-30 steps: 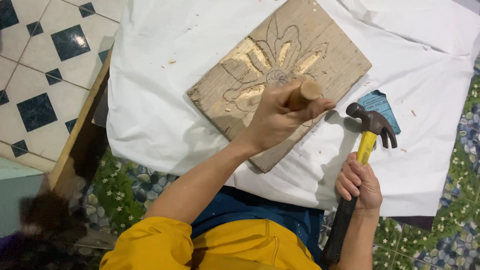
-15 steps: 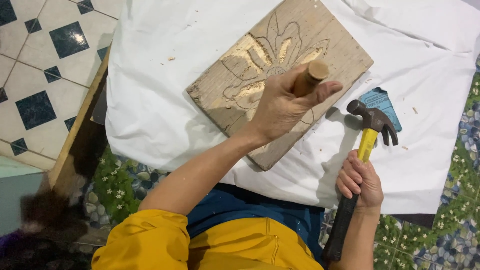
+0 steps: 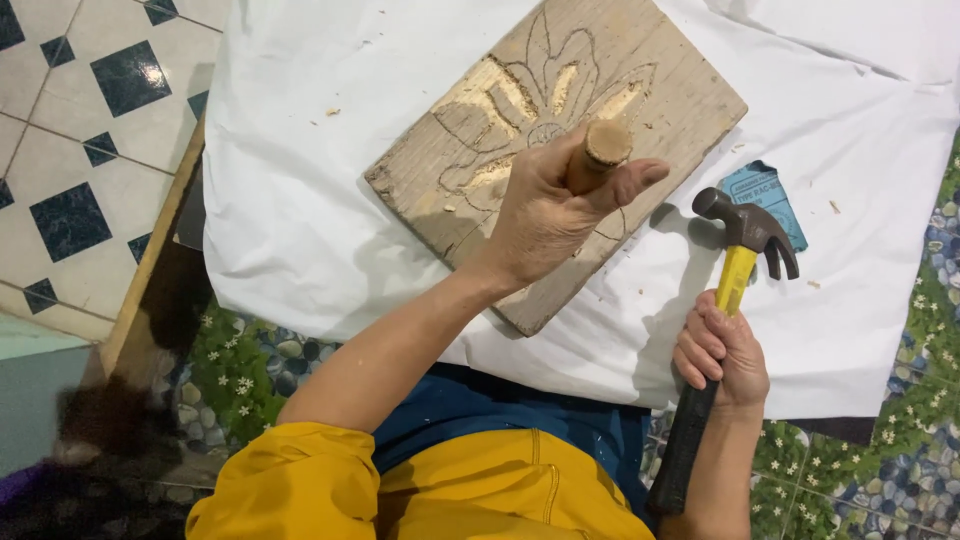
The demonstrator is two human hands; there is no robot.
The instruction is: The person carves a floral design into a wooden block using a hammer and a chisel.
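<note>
A wooden board [image 3: 672, 88] with a flower pattern partly carved into it lies on a white cloth [image 3: 300, 150]. My left hand [image 3: 550, 205] is wrapped around a chisel with a round wooden handle [image 3: 598, 152], held upright over the middle of the carving; its blade is hidden by the hand. To the right, my right hand [image 3: 722, 352] grips a claw hammer [image 3: 738, 240] by its yellow and black handle, its dark head hovering just off the board's right edge.
A small blue sheet of sandpaper [image 3: 760, 192] lies under the hammer head. Wood chips dot the cloth. The cloth covers a low table over a pebble-and-flower patterned mat [image 3: 880, 470]. A tiled floor [image 3: 80, 150] is at the left.
My left hand has shifted the chisel slightly up along the carving. The hammer has stayed almost where it was, beside the board.
</note>
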